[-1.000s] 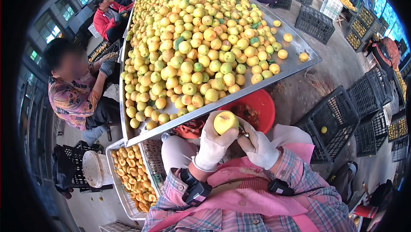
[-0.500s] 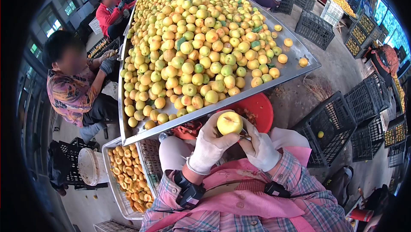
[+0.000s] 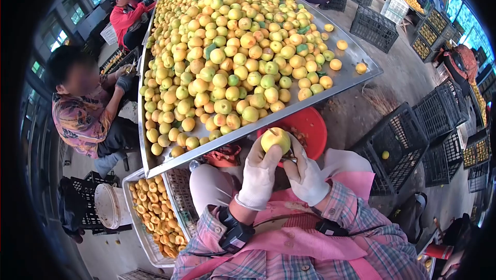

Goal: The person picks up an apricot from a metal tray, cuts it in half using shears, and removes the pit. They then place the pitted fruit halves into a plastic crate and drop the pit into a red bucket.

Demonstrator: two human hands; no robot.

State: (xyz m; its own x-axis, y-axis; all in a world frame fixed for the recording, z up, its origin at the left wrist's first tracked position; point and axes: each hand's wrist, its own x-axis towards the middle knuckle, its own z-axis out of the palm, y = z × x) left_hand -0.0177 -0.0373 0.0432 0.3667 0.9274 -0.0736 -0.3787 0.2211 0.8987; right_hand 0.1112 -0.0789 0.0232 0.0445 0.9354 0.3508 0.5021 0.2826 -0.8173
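fruit: a yellow, round fruit [image 3: 275, 139] held up just above centre, over the near edge of the red basin [image 3: 310, 125]; a dark nick shows at its top
left hand [image 3: 260, 171]: white-gloved; fingers and thumb curled round the fruit from its 7 o'clock side, clasping it firmly
right hand [image 3: 306, 176]: white-gloved; closed round a small metal tool [image 3: 289, 159] whose tip meets the fruit at its 5 o'clock; the blade is mostly hidden
steel table [image 3: 356, 81]: slants from 7 o'clock to 3 o'clock just beyond the hands; heaped with yellow and orange fruit [image 3: 227, 47]
perforated tray [image 3: 178, 189]: at 8 o'clock, under the table's edge; holds cut halves [image 3: 155, 213]
white bucket [image 3: 106, 205]: at 8 o'clock, beside the tray
black crate [image 3: 408, 135]: at 3 o'clock; one lone fruit [image 3: 385, 154] inside
co-worker [image 3: 85, 120]: seated at 9 o'clock, dark-gloved hand at the table's rim
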